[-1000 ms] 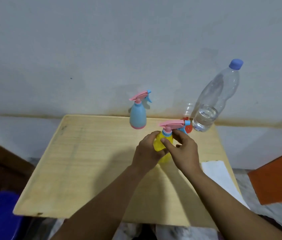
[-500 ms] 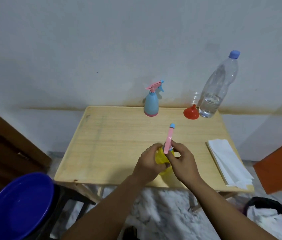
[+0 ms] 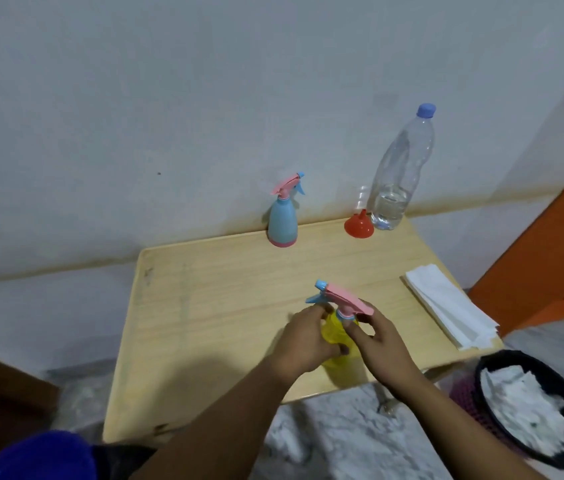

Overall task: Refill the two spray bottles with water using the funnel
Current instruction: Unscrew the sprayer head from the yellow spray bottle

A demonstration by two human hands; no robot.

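Upright — yellow spray bottle (image 3: 334, 336) between both hands

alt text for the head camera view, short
Two hands, left hand and right hand, grip a yellow spray bottle on a wooden table. At the far edge stand a blue spray bottle, red funnel and water bottle.

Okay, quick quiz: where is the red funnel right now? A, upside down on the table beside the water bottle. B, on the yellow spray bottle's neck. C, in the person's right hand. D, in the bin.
A: the funnel sits wide end down on the table, next to the water bottle, away from both hands.
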